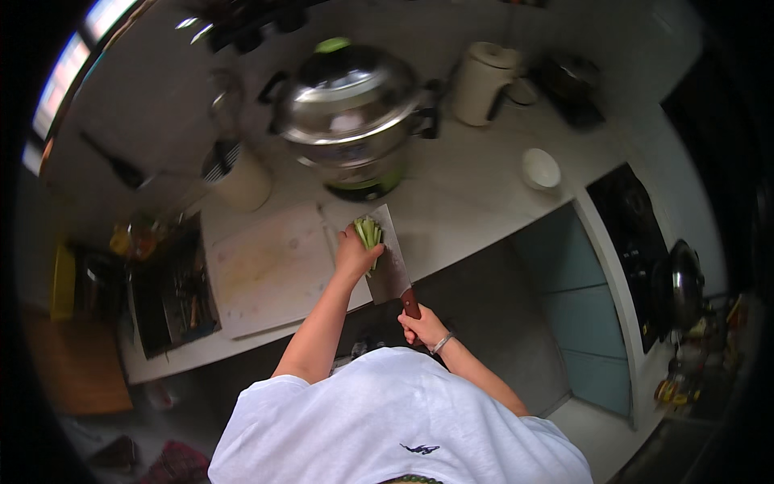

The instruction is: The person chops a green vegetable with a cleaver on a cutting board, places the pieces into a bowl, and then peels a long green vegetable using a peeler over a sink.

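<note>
My right hand (425, 327) grips the brown wooden handle of a broad cleaver (389, 266), its flat steel blade pointing away from me. Over the blade, my left hand (355, 254) clasps a small bundle of cut green stalks (368, 234); whether they rest on the steel is hard to tell. Both hands are beyond the right edge of a stained white cutting board (272, 266), near the front edge of the countertop (478, 199).
A steel steamer pot (351, 115) with a green base stands behind my hands. Further right are a cream electric kettle (485, 85), a white bowl (541, 169) and a black cooktop (629, 230). A utensil holder (239, 178) and a sink (175, 302) lie left.
</note>
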`<action>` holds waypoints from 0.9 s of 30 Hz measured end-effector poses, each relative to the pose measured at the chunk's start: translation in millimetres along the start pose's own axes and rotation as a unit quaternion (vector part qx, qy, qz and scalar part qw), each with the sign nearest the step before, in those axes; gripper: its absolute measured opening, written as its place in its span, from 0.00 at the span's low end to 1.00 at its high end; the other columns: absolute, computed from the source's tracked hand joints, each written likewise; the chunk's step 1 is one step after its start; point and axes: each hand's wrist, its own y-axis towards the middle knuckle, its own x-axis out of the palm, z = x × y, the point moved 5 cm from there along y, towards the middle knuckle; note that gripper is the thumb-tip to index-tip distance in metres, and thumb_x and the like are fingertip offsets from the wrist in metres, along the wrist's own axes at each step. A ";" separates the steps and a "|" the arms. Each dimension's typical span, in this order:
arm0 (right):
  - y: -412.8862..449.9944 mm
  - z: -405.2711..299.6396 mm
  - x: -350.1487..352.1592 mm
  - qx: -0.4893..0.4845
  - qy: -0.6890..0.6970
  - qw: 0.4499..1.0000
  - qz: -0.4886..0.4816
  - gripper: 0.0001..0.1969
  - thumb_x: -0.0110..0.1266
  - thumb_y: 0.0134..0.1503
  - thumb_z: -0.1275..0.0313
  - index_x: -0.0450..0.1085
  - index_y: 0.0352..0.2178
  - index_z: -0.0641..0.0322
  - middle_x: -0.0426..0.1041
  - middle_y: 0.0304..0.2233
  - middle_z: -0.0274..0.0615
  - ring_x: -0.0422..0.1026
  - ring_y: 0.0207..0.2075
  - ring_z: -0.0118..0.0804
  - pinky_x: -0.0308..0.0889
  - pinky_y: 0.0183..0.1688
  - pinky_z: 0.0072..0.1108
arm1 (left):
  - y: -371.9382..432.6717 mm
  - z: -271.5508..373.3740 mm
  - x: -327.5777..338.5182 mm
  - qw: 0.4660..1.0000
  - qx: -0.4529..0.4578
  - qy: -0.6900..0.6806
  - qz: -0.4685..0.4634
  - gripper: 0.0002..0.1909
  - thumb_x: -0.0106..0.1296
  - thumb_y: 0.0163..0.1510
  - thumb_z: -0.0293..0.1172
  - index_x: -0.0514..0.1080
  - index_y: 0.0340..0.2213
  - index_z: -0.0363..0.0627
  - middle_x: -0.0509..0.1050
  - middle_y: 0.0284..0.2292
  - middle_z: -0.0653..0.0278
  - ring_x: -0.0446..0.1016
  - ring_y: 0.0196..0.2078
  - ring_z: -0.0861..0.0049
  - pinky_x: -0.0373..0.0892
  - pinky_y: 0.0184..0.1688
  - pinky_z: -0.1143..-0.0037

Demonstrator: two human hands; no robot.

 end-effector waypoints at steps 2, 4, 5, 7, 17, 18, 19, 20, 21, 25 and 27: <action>-19.6 -14.1 -35.6 -0.021 0.011 0.999 0.033 0.08 0.52 0.55 0.72 0.58 0.29 0.58 0.61 0.15 0.31 0.61 0.13 0.23 0.58 0.15 0.17 | 5.2 49.2 28.6 0.999 0.035 0.003 -0.026 0.43 0.63 0.34 0.42 0.56 0.48 0.32 0.63 0.44 0.42 0.69 0.43 0.50 0.68 0.44 0.65; -37.5 -32.2 -74.0 -0.057 0.030 0.996 0.057 0.09 0.52 0.55 0.72 0.58 0.29 0.58 0.61 0.15 0.31 0.61 0.12 0.23 0.58 0.15 0.17 | 12.2 101.2 58.7 0.997 0.062 0.004 -0.042 0.44 0.64 0.34 0.42 0.56 0.48 0.31 0.63 0.44 0.42 0.69 0.43 0.50 0.68 0.45 0.66; -47.3 -40.0 -92.0 -0.065 0.035 0.995 0.064 0.09 0.52 0.55 0.72 0.58 0.29 0.58 0.61 0.15 0.31 0.61 0.12 0.23 0.58 0.15 0.17 | 14.8 128.7 77.0 0.995 0.076 0.005 -0.071 0.44 0.64 0.34 0.43 0.56 0.48 0.31 0.63 0.44 0.41 0.68 0.44 0.50 0.68 0.45 0.66; -63.1 -59.0 -129.5 -0.099 0.075 0.987 0.100 0.09 0.52 0.55 0.72 0.58 0.28 0.58 0.61 0.14 0.31 0.61 0.12 0.23 0.59 0.14 0.18 | 21.8 185.2 108.0 0.987 0.133 0.010 -0.091 0.45 0.64 0.34 0.44 0.56 0.49 0.33 0.63 0.45 0.41 0.68 0.46 0.50 0.68 0.46 0.66; -92.8 -182.6 -267.5 -0.239 0.078 0.942 0.221 0.08 0.52 0.55 0.73 0.60 0.27 0.61 0.61 0.15 0.32 0.61 0.12 0.22 0.60 0.14 0.17 | 84.9 405.2 207.4 0.953 0.250 -0.026 -0.167 0.46 0.63 0.35 0.44 0.55 0.51 0.35 0.62 0.47 0.43 0.68 0.46 0.51 0.68 0.47 0.66; -91.6 -193.2 -277.8 -0.251 0.072 0.936 0.236 0.08 0.52 0.55 0.73 0.60 0.27 0.61 0.61 0.15 0.32 0.61 0.12 0.22 0.60 0.14 0.17 | 93.9 418.0 218.1 0.948 0.263 -0.035 -0.173 0.47 0.63 0.35 0.44 0.54 0.52 0.35 0.61 0.47 0.43 0.68 0.47 0.51 0.68 0.47 0.66; -90.3 -202.2 -287.5 -0.262 0.065 0.930 0.250 0.08 0.52 0.55 0.73 0.60 0.27 0.61 0.61 0.15 0.31 0.61 0.12 0.22 0.60 0.14 0.17 | 102.4 428.6 228.0 0.944 0.276 -0.045 -0.178 0.48 0.63 0.35 0.45 0.53 0.53 0.35 0.61 0.48 0.43 0.67 0.47 0.52 0.68 0.47 0.67; -86.5 -207.6 -298.6 -0.255 0.043 0.933 0.251 0.08 0.51 0.56 0.72 0.59 0.29 0.60 0.61 0.18 0.33 0.61 0.13 0.23 0.62 0.16 0.19 | 110.5 436.9 236.6 0.938 0.292 -0.060 -0.180 0.49 0.63 0.35 0.44 0.52 0.55 0.35 0.61 0.48 0.42 0.66 0.48 0.52 0.66 0.49 0.68; -83.9 -214.5 -305.9 -0.254 0.043 0.931 0.257 0.08 0.51 0.56 0.72 0.59 0.29 0.60 0.61 0.18 0.33 0.61 0.13 0.23 0.62 0.16 0.19 | 119.7 443.2 244.8 0.936 0.294 -0.063 -0.185 0.49 0.63 0.35 0.44 0.52 0.55 0.35 0.61 0.48 0.42 0.66 0.48 0.52 0.66 0.49 0.68; -72.0 -234.5 -329.4 -0.243 0.051 0.920 0.301 0.08 0.52 0.55 0.73 0.59 0.29 0.61 0.61 0.17 0.32 0.61 0.13 0.23 0.61 0.15 0.18 | 148.4 454.1 278.9 0.911 0.334 -0.117 -0.212 0.46 0.62 0.35 0.43 0.55 0.53 0.35 0.62 0.47 0.43 0.64 0.50 0.53 0.63 0.52 0.67; -65.3 -237.3 -337.0 -0.226 0.058 0.917 0.323 0.08 0.53 0.55 0.73 0.59 0.29 0.62 0.62 0.15 0.32 0.61 0.12 0.23 0.60 0.14 0.17 | 162.4 445.8 301.8 0.905 0.335 -0.130 -0.229 0.46 0.62 0.35 0.42 0.54 0.53 0.36 0.62 0.47 0.44 0.65 0.50 0.53 0.63 0.52 0.68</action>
